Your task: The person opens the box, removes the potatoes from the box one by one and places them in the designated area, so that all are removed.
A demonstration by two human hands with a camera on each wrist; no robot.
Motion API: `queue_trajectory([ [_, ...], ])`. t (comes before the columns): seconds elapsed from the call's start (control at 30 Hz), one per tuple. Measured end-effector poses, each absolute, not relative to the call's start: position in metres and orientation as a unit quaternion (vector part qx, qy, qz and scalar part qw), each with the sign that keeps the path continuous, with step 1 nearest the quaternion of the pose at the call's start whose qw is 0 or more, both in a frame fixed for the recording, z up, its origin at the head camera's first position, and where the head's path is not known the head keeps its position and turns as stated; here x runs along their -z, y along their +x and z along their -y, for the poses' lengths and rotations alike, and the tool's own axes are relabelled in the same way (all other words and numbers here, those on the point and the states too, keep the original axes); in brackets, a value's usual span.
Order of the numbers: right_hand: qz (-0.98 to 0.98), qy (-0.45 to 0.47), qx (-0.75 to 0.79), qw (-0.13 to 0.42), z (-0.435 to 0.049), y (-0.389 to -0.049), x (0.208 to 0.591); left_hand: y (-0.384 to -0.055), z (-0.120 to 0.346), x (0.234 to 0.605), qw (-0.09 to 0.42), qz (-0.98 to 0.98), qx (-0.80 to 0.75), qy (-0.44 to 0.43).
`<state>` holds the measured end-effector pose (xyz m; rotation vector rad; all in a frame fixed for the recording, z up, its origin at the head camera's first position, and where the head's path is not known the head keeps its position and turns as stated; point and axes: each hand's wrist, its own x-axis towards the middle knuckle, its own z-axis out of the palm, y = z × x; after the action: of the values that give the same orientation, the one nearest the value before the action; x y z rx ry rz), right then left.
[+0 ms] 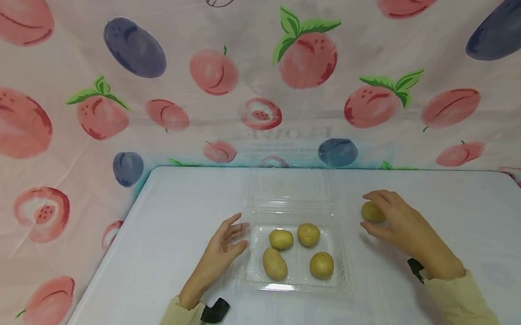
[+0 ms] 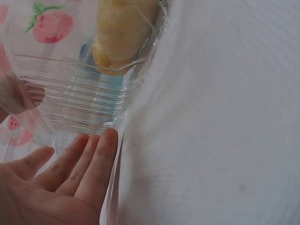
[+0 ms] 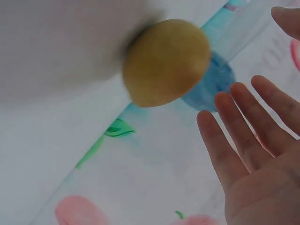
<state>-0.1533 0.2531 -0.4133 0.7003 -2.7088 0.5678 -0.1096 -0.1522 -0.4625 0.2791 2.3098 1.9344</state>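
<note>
A clear plastic clamshell box (image 1: 343,283) lies on the table with its lid folded back, and several potatoes (image 1: 275,264) sit spaced out inside it. At the box's left side is my left hand (image 1: 219,252), its fingers relaxed and parted. In the left wrist view, the fingertips (image 2: 110,136) come right up to the ridged wall. To the right of the box, my right hand (image 1: 396,222) reaches around a single potato (image 1: 372,212) on the table. The right wrist view shows that hand's fingers (image 3: 220,152) extended, with a gap between them and the potato.
The open lid (image 1: 291,186) spreads toward the far table edge. A white cloth covers the table (image 1: 470,230). Behind it hangs a curtain (image 1: 254,36) printed with peaches and plums. Black straps (image 1: 215,311) show at both wrists.
</note>
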Motion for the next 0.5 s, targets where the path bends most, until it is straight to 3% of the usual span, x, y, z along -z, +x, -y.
queue_trajectory([
  [0.5,0.924,0.306,-0.166,0.159,-0.229,-0.142,0.409,-0.11,0.153,0.464,0.059,-0.761,-0.639,0.094],
])
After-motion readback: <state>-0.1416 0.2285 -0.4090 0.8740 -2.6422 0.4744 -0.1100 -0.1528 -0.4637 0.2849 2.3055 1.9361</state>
